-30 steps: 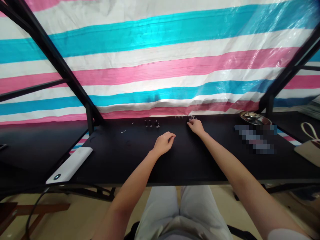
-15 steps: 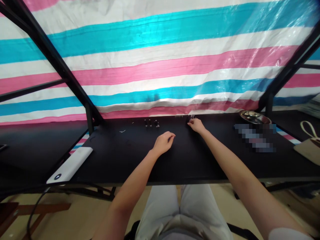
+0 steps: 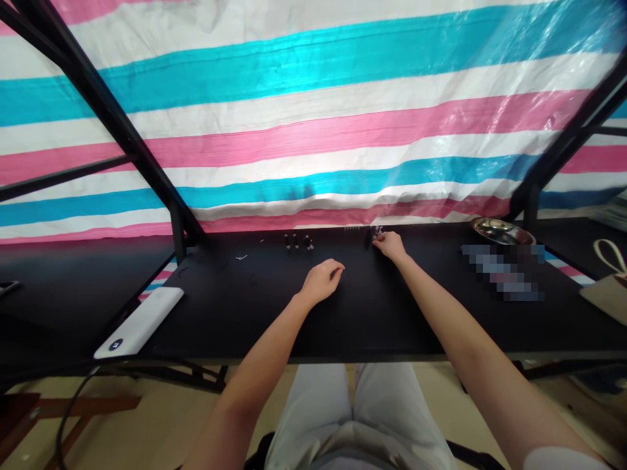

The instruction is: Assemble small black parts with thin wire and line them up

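My right hand (image 3: 390, 247) reaches to the far edge of the black table (image 3: 274, 307), its fingers pinched on a small dark part (image 3: 374, 234) too tiny to name. My left hand (image 3: 323, 281) rests on the table nearer me, fingers curled loosely with nothing visible in them. Three small black pieces (image 3: 295, 241) stand in a row left of my right hand. A short row of tiny pieces (image 3: 351, 230) sits just beyond, near the table's far edge.
A white power bank (image 3: 140, 322) with a cable lies at the table's left front corner. A metal bowl (image 3: 499, 230) stands at the far right beside a blurred patch. A striped tarp (image 3: 313, 117) hangs behind, framed by black bars. A beige bag (image 3: 607, 287) lies at the right.
My right hand has shifted slightly right and farther along the table's back edge. My left hand stays in place.
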### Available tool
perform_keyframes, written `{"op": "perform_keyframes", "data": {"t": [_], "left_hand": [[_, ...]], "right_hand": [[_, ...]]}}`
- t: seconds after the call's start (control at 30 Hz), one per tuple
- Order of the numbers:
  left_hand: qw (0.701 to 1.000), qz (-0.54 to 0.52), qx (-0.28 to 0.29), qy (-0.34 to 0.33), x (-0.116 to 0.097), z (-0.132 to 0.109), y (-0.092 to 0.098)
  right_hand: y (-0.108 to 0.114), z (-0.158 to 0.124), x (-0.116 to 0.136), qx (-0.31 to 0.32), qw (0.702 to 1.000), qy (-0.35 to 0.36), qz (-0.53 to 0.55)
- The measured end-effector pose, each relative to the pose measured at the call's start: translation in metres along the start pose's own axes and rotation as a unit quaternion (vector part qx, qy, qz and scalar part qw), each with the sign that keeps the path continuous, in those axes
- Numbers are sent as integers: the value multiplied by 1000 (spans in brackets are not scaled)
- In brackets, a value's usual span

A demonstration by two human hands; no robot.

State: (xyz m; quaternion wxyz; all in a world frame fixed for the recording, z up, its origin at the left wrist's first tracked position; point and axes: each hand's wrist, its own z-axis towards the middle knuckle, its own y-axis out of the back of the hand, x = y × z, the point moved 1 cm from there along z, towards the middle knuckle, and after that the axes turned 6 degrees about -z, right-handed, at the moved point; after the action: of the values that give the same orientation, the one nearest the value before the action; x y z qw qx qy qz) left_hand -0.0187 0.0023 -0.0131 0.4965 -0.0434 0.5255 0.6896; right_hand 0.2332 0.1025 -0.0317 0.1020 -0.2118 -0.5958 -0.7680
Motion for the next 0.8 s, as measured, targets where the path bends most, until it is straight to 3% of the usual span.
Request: {"op": "perform_keyframes", "data": {"t": [0.23, 0.37, 0.47, 0.6, 0.8], "left_hand": [[1000, 8, 6, 10, 0, 0, 0], [998, 38, 8, 39, -1, 1, 1], [995, 62, 13, 76, -2, 2, 3], [988, 90, 41, 116, -3, 2, 4], [960, 193, 41, 198, 3, 2, 10]], "right_hand": [[6, -1, 0, 27, 1000, -8, 0], [23, -8, -6, 86, 993, -55, 59], [36, -22, 1, 84, 990, -51, 99], [34, -39, 37, 144, 977, 73, 139], [-14, -37, 106, 171, 955, 199, 141]]}}
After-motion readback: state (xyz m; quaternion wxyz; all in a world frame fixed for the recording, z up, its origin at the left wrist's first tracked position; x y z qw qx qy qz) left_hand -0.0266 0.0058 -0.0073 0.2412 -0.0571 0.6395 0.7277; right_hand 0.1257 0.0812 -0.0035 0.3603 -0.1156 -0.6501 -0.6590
